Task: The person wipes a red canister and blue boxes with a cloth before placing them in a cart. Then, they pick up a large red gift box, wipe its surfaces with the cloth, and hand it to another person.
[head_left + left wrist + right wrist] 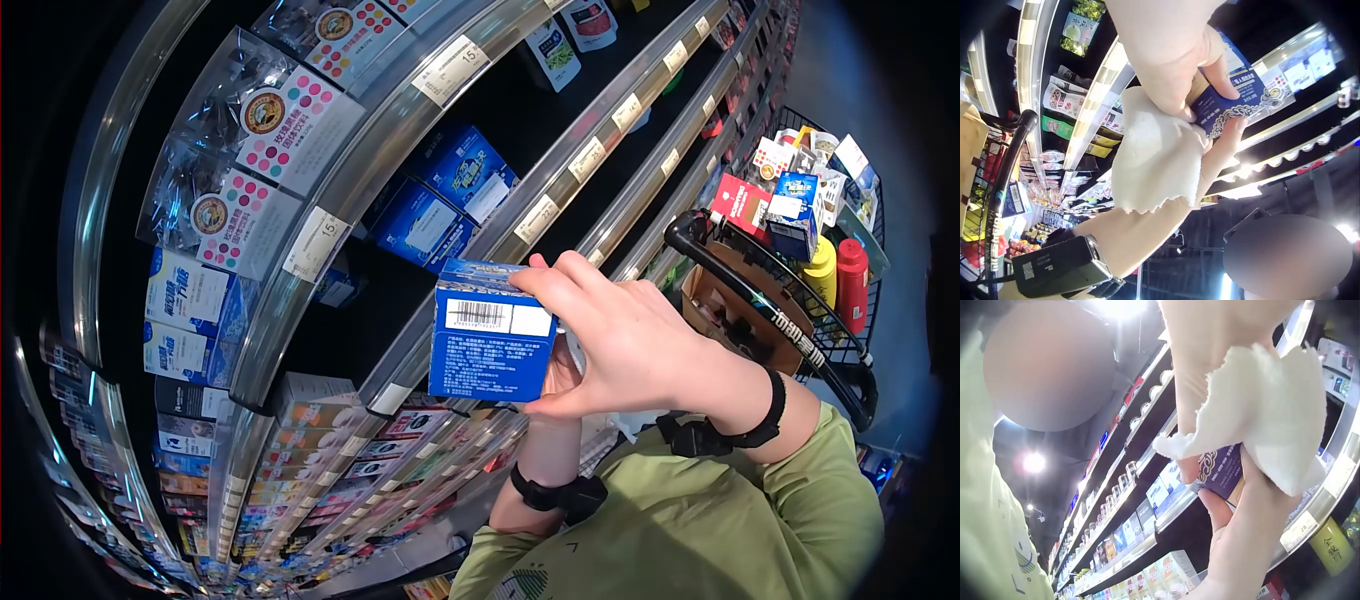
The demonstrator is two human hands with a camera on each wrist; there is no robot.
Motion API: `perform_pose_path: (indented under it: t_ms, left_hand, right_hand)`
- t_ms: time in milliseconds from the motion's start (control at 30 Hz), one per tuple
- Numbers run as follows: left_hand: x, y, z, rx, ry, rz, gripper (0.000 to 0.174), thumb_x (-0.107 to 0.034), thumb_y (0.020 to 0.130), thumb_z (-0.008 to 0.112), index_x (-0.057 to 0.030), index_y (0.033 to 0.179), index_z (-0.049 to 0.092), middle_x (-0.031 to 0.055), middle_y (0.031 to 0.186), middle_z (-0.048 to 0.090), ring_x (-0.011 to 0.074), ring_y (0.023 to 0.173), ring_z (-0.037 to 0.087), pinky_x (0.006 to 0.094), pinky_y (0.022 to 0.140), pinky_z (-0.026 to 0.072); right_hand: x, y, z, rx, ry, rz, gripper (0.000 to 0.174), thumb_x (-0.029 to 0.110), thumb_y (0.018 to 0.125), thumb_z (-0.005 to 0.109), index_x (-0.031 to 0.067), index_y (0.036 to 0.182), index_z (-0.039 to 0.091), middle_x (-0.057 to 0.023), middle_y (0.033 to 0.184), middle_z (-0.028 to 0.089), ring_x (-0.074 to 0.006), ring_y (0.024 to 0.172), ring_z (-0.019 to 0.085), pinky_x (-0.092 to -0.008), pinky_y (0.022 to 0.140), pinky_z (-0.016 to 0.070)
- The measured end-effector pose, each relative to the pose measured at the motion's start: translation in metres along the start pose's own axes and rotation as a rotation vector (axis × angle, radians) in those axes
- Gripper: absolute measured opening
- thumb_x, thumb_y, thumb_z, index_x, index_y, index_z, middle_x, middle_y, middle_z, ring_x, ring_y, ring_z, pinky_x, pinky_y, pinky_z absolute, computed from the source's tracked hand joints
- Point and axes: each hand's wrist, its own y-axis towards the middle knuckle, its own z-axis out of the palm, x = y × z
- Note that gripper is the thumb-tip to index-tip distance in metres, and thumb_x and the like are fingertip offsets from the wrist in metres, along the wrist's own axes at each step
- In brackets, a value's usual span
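Observation:
A blue box [490,345] is held up in the head view, its barcode side facing the camera. My right hand [640,335] grips it from the right, fingers over the top edge and thumb at the lower corner. Mostly hidden behind it is my left hand, whose wrist [550,450] shows below. Fingers of my left hand [1166,53] bend round the same box [1225,97] in the left wrist view. A torn white tissue [1157,153] hangs between the hands; which one holds it I cannot tell. From below, the left hand [1244,525] touches the box [1222,469].
Shelves with price rails [350,190] run along the left and ahead, bearing clear-topped packs [270,115] and blue boxes [420,225]. At the right stands a cart with a black handle [770,310], holding boxes, a yellow bottle [820,265] and a red bottle [852,285].

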Motion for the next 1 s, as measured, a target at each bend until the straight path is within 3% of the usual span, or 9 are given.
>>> perform_pose_path:
  t_ms: [833,900,1000]
  left_hand:
    - [0.018,0.004,-0.011,-0.167,0.055,0.136,0.076,-0.037,0.074,0.066,-0.0017,0.136,0.039,0.0224,0.139,0.040,0.0363,0.128,0.040,0.0488,0.112,0.0262]
    - [-0.005,0.001,-0.014,-0.175,0.039,0.127,0.076,-0.036,0.074,0.067,-0.0016,0.136,0.039,0.0225,0.139,0.040,0.0363,0.128,0.041,0.0489,0.112,0.0262]
    - [0.020,0.024,-0.014,-0.141,-0.108,-0.032,0.076,-0.035,0.074,0.067,-0.0014,0.136,0.039,0.0226,0.138,0.041,0.0365,0.128,0.041,0.0490,0.112,0.0262]
  right_hand:
    - [-0.002,0.004,-0.001,0.023,-0.022,0.046,0.084,0.044,0.060,0.079,0.0065,0.126,0.042,-0.0133,0.101,0.050,-0.0329,0.083,0.060,-0.0399,0.064,0.0503]
    - [-0.005,0.004,0.001,-0.004,0.015,0.019,0.085,0.045,0.060,0.079,0.0052,0.125,0.042,-0.0140,0.102,0.051,-0.0329,0.084,0.060,-0.0393,0.063,0.0508]
    - [-0.027,-0.018,-0.029,0.067,-0.099,0.177,0.091,0.052,0.062,0.078,0.0012,0.127,0.041,-0.0166,0.105,0.050,-0.0345,0.083,0.062,-0.0389,0.065,0.0521]
